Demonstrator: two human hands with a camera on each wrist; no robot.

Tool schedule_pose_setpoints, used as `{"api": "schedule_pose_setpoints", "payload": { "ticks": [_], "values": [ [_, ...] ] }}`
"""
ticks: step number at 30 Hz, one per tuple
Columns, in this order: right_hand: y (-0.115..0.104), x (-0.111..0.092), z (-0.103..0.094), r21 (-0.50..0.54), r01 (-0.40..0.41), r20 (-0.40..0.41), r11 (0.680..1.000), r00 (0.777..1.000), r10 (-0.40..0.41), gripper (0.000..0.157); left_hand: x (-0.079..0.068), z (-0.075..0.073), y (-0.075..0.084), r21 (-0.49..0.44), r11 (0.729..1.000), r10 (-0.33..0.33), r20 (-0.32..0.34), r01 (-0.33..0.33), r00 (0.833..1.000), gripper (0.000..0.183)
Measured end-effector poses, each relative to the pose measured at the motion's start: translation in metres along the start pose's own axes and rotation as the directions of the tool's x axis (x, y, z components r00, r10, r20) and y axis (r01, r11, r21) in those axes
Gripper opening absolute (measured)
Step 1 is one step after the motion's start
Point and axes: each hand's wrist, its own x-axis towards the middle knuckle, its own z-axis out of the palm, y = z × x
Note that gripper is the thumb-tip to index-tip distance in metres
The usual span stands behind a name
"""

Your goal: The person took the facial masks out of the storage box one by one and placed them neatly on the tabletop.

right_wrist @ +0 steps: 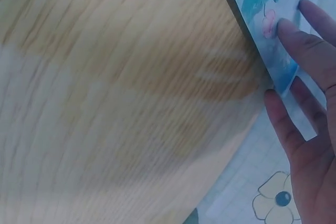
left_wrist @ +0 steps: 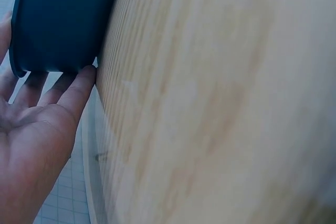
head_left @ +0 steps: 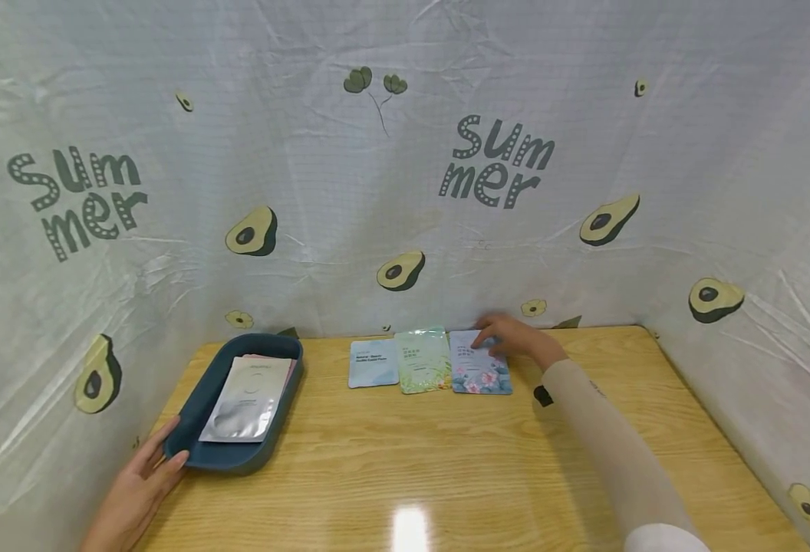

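My left hand [head_left: 139, 483] is at the near left corner of a dark blue tray [head_left: 291, 406], thumb at the near rim and fairly straight fingers along the outer side. Inside lies a white-and-silver sheet mask packet [head_left: 249, 399] with a pink-edged packet [head_left: 289, 376] under it. My right hand [head_left: 518, 337] touches the lavender sheet mask packet [head_left: 481, 376] with pink flowers near its upper right corner. In the right wrist view, spread fingers [right_wrist: 302, 40] lie over this packet's printed face and round its corner. Left of it are a green floral packet [head_left: 422, 364] and a light blue packet [head_left: 373, 364].
The three packets lie in a row near the back edge of the wooden table [head_left: 405, 445]. A white cloth [head_left: 322, 192] printed with avocados hangs behind the table and along both sides. A small black object [head_left: 543, 395] shows beside my right sleeve [head_left: 598, 429].
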Motion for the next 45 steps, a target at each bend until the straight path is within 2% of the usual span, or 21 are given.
{"api": "schedule_pose_setpoints", "payload": {
  "ticks": [4, 11, 14, 18, 22, 28, 33, 40, 45],
  "values": [
    [0.004, -0.002, 0.001, -0.007, 0.024, -0.036, 1.000, 0.999, -0.025, 0.029, 0.000, -0.002, 0.000, -0.022, 1.000, 0.022, 0.010, -0.021, 1.000, 0.084],
    [0.006, -0.004, 0.003, -0.006, 0.065, -0.081, 0.998, 0.995, -0.065, 0.027, -0.001, -0.001, 0.000, -0.032, 0.999, 0.022, 0.026, -0.021, 0.999, 0.086],
    [0.002, -0.001, 0.002, -0.025, 0.091, -0.081, 0.996, 0.992, -0.093, 0.026, -0.002, 0.000, 0.000, -0.049, 0.998, 0.042, 0.025, -0.041, 0.999, 0.083],
    [-0.007, 0.006, -0.003, 0.014, 0.101, -0.108, 0.995, 0.989, -0.099, 0.024, -0.001, 0.000, 0.001, -0.049, 0.997, 0.064, 0.025, -0.063, 0.998, 0.080],
    [-0.020, 0.016, -0.008, 0.087, 0.154, -0.163, 0.984, 0.977, -0.138, 0.023, -0.001, 0.000, 0.002, -0.031, 0.998, 0.047, 0.025, -0.046, 0.999, 0.082],
    [-0.050, 0.032, -0.011, 0.224, 0.233, -0.222, 0.946, 0.958, -0.183, 0.026, -0.001, 0.000, 0.003, -0.019, 0.999, 0.027, 0.012, -0.026, 1.000, 0.083],
    [-0.078, 0.040, -0.012, 0.243, 0.271, -0.216, 0.931, 0.951, -0.221, 0.027, 0.000, 0.001, 0.002, -0.021, 0.999, 0.030, 0.012, -0.030, 0.999, 0.083],
    [-0.110, 0.050, -0.010, 0.277, 0.361, -0.237, 0.890, 0.924, -0.301, 0.025, 0.000, 0.002, -0.001, -0.058, 0.998, 0.034, 0.021, -0.033, 0.999, 0.082],
    [-0.133, 0.063, -0.009, 0.303, 0.390, -0.261, 0.869, 0.911, -0.318, 0.026, 0.000, 0.001, -0.002, -0.050, 0.998, 0.025, 0.016, -0.025, 1.000, 0.082]
  ]
}}
